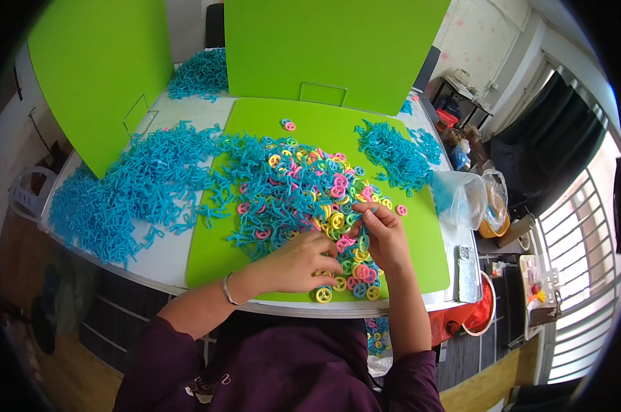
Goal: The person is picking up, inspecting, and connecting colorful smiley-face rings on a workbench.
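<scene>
A mixed heap of small spoked plastic wheels (337, 220) in yellow, pink, blue and green lies on the bright green board (217, 264). Small blue forked plastic pieces (255, 172) are tangled over the heap's left side. My left hand (300, 261) rests low against the near side of the heap, its fingers curled inward beside several wheels; what they hold, if anything, is hidden. At the heap's right side, my right hand (386, 233) is raised with thumb and forefinger pinched together. Whatever is between those fingertips is too small to name.
Large piles of blue pieces lie on the left (139, 178), the right (396, 154) and the far left corner (199, 74). Upright green panels (338, 48) stand behind the board. A phone (468, 275) and a clear plastic bag (458, 196) are at the table's right edge.
</scene>
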A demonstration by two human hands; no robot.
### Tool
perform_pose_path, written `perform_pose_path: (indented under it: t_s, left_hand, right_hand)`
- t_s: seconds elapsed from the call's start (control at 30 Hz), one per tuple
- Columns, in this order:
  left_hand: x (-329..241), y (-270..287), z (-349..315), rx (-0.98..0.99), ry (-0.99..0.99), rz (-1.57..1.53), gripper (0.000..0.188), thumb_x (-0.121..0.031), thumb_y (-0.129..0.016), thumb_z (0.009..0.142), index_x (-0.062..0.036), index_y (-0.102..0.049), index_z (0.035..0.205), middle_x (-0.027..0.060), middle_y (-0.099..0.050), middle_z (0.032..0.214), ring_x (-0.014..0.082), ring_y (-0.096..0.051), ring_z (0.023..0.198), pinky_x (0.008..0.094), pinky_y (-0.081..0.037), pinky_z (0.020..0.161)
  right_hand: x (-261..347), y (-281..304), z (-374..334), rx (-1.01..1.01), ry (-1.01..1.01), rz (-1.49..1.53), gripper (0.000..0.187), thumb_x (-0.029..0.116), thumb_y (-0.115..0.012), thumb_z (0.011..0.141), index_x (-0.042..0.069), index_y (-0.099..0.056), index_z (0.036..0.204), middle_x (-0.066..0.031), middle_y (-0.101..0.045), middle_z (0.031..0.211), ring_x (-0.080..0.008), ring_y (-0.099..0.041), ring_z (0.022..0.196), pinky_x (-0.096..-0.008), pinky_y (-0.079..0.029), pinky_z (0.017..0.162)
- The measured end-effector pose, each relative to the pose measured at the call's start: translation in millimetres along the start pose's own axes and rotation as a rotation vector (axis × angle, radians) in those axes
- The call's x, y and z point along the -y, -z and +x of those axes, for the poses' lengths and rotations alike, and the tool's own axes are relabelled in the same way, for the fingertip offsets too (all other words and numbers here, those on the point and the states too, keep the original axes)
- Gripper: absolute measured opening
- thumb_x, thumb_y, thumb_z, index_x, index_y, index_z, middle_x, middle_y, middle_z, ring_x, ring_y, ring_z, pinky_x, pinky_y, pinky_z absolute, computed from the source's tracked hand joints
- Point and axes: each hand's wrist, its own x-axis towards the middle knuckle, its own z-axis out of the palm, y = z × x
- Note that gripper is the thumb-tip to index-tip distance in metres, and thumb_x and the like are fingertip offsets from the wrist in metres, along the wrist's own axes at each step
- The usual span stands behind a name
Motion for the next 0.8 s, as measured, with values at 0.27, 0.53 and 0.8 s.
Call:
perform_pose_path:
  t_s: [0.27,0.53,0.8]
  left_hand:
    - [4.8,-15.7,-1.9,0.034,0.084,0.244,0.017,-0.028,-0.067,0.076,-0.0153,-0.07,0.086,0.001,-0.064,0.088,0.021,-0.057,0.091,0.0367,-0.042,0.08]
    - [10.6,-11.8,-3.5,-0.047,0.243,0.375,0.017,-0.029,-0.067,0.074,-0.0135,-0.071,0.081,0.0002,-0.063,0.08,0.02,-0.055,0.084,0.0369,-0.037,0.077]
    - [8.9,-10.7,-3.1,-0.08,0.288,0.312,0.024,-0.032,-0.072,0.07,-0.0117,-0.067,0.082,0.0029,-0.063,0.08,0.0213,-0.055,0.087,0.0384,-0.036,0.077]
  right_hand:
    - [-0.5,-4.9,-0.6,-0.001,-0.049,-0.032,0.019,0.006,-0.061,0.089,-0.004,-0.062,0.105,-0.0083,-0.064,0.093,-0.0156,-0.06,0.074,-0.0303,-0.052,0.068]
    - [-4.4,-3.6,2.0,0.005,-0.082,-0.004,0.016,0.007,-0.063,0.088,-0.003,-0.061,0.1,-0.0079,-0.063,0.083,-0.0161,-0.061,0.072,-0.029,-0.051,0.065]
    - [-4.8,-2.5,2.9,0.0,-0.073,-0.01,0.015,0.007,-0.063,0.088,-0.002,-0.061,0.099,-0.007,-0.063,0.081,-0.0159,-0.061,0.073,-0.0288,-0.05,0.066]
